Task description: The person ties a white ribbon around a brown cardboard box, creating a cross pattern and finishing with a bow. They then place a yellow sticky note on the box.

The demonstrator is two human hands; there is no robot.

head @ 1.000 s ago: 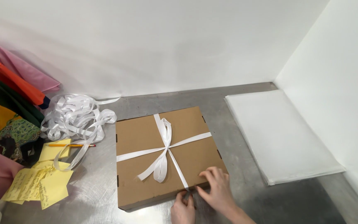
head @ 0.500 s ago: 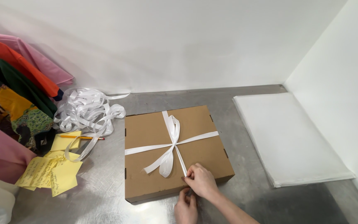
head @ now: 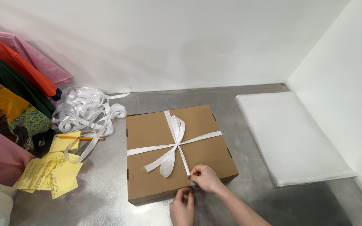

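1. Flat brown cardboard box [head: 156, 175] sits pretty much in the middle of a grey metal table [head: 256, 201], turned a little off square, with its near edge close to the person.
2. It's tied crosswise with white ribbon [head: 177, 144], and there's a loose bow with floppy loops just about where the bands cross.
3. Right hand [head: 206, 178] is at the near edge of the box lid, fingertips pinched shut on the ribbon band that runs down toward the person.
4. Left hand [head: 182, 207] is just below it, off the front edge of the box, fingers curled in. It looks like it's got the ribbon end too, but honestly I can't tell, the right hand covers that spot.
5. The two hands are close together, nearly touching.
6. Left of the box: a tangled heap of spare white ribbon [head: 86, 111], a yellow pencil [head: 80, 137] and a bunch of yellow sticky notes [head: 51, 173].
7. Far left is a pile of coloured fabric [head: 9, 96] in pink, orange, green and prints.
8. On the right, well apart from the box, lies a stack of white sheets [head: 290, 138] by the wall.
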